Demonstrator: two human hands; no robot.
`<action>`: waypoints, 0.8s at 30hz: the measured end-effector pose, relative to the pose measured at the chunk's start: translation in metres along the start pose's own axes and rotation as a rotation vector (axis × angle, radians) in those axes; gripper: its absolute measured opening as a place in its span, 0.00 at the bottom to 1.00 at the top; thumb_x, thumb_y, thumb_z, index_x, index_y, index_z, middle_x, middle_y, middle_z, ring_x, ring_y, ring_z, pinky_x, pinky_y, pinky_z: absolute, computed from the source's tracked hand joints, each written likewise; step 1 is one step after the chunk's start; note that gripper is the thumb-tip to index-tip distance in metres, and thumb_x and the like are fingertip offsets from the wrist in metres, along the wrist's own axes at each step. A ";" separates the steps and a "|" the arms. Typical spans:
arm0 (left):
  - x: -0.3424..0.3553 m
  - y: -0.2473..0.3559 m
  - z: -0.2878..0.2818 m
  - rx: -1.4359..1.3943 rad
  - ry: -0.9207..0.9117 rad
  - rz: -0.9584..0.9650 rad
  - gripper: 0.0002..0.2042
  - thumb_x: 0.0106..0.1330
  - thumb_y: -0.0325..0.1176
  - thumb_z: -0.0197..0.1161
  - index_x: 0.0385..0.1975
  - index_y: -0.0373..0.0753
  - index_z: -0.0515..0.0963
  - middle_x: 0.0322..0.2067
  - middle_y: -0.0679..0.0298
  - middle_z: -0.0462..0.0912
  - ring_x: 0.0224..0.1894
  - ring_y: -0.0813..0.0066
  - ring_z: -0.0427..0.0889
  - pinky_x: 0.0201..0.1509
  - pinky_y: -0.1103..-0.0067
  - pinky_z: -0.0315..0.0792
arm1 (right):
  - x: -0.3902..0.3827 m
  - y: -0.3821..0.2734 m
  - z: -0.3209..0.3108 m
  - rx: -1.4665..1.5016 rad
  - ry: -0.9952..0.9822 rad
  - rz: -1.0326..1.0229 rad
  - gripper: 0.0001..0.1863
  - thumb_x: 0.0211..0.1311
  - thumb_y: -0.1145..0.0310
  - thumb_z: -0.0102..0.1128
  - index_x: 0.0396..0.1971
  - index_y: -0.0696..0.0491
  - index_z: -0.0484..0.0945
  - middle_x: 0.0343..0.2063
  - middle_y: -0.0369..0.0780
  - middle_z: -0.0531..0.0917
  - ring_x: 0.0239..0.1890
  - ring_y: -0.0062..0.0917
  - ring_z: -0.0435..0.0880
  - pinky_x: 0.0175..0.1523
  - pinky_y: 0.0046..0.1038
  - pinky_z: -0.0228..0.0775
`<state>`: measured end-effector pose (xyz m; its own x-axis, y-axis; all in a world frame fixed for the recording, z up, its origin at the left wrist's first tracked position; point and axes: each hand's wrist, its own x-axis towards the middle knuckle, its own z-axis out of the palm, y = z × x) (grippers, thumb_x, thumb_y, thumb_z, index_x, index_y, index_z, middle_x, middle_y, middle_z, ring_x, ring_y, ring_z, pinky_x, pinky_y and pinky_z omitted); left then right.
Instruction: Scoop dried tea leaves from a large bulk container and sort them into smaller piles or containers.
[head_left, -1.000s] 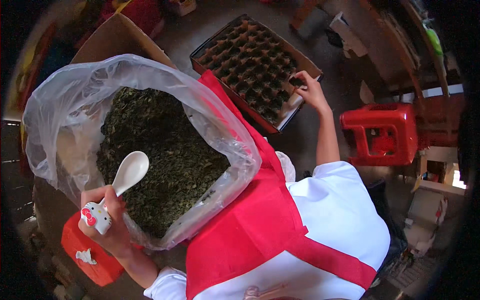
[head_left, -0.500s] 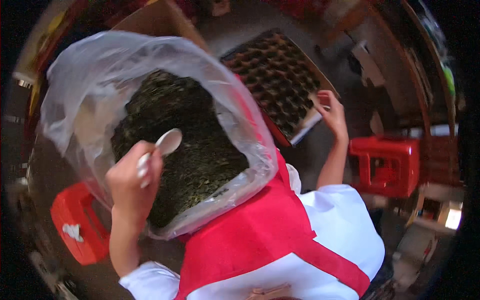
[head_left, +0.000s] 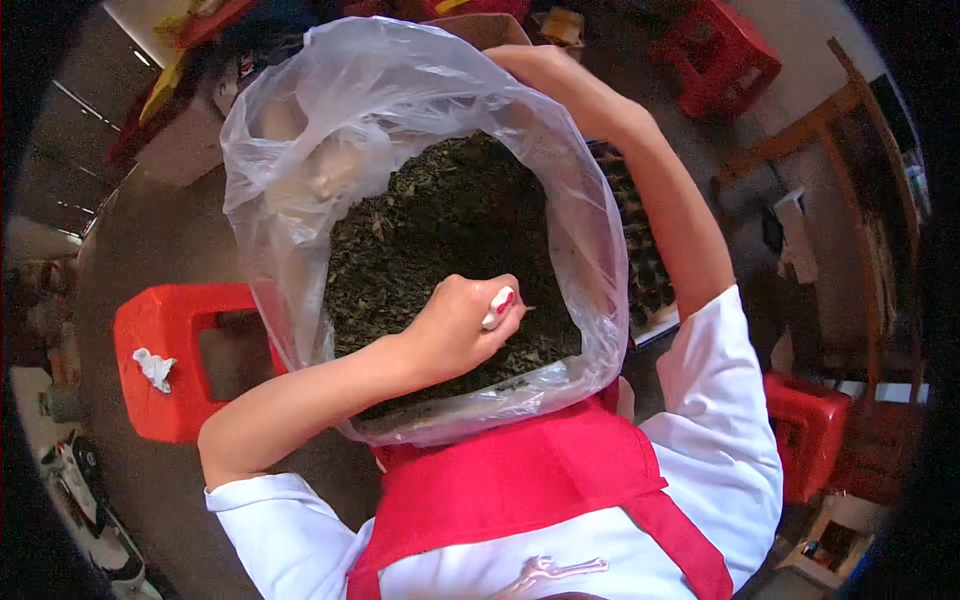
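A large clear plastic bag (head_left: pixel 590 240) gapes in front of me, filled with dark dry loose leaves (head_left: pixel 400 240) that look like tea. My left hand (head_left: pixel 462 322) is closed round a white spoon (head_left: pixel 497 308). Only the end of its handle, with a red mark, shows above the fist. The fist is over the leaves near the bag's near right side; the spoon's bowl is hidden below it. My right arm stretches over the bag's right side, and my right hand (head_left: pixel 530 62) is at its far edge. The fingers there are hidden behind the plastic.
A tray (head_left: pixel 655 325) with rows of dark round cups is partly covered by my right arm and the bag. Red plastic stools stand at the left (head_left: pixel 160 400), far right (head_left: pixel 720 60) and right (head_left: pixel 805 425). An open cardboard box (head_left: pixel 835 540) lies lower right.
My left hand has moved right with the spoon, whose bowl has dropped out of sight. My right hand has left the tray's edge for the bag's far side. The view has turned.
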<state>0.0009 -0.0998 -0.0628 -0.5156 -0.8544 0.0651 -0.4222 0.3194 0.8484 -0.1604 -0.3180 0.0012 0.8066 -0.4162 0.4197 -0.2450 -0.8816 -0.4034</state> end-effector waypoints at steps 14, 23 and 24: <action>-0.009 0.023 -0.031 -0.745 0.096 -0.413 0.08 0.67 0.30 0.58 0.31 0.31 0.75 0.25 0.60 0.81 0.26 0.77 0.83 0.31 0.79 0.82 | 0.007 0.021 0.029 -0.205 -0.221 0.208 0.21 0.58 0.64 0.60 0.52 0.53 0.76 0.43 0.44 0.83 0.45 0.33 0.81 0.51 0.30 0.72; -0.015 0.024 -0.033 -0.727 0.067 -0.374 0.11 0.69 0.35 0.59 0.36 0.31 0.76 0.28 0.60 0.81 0.28 0.76 0.82 0.32 0.79 0.81 | 0.020 0.056 0.051 -0.289 -0.296 0.183 0.22 0.57 0.62 0.61 0.52 0.51 0.76 0.43 0.44 0.83 0.45 0.36 0.82 0.51 0.33 0.73; -0.015 0.025 -0.032 -0.724 0.062 -0.373 0.11 0.69 0.35 0.59 0.36 0.31 0.76 0.28 0.60 0.81 0.28 0.76 0.82 0.32 0.79 0.81 | 0.022 0.060 0.051 -0.300 -0.300 0.185 0.22 0.57 0.62 0.61 0.52 0.50 0.76 0.43 0.44 0.83 0.45 0.36 0.82 0.51 0.33 0.73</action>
<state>0.0218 -0.0924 -0.0258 -0.3850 -0.8802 -0.2775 0.0397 -0.3162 0.9478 -0.1300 -0.3690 -0.0552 0.8440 -0.5285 0.0915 -0.5084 -0.8426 -0.1775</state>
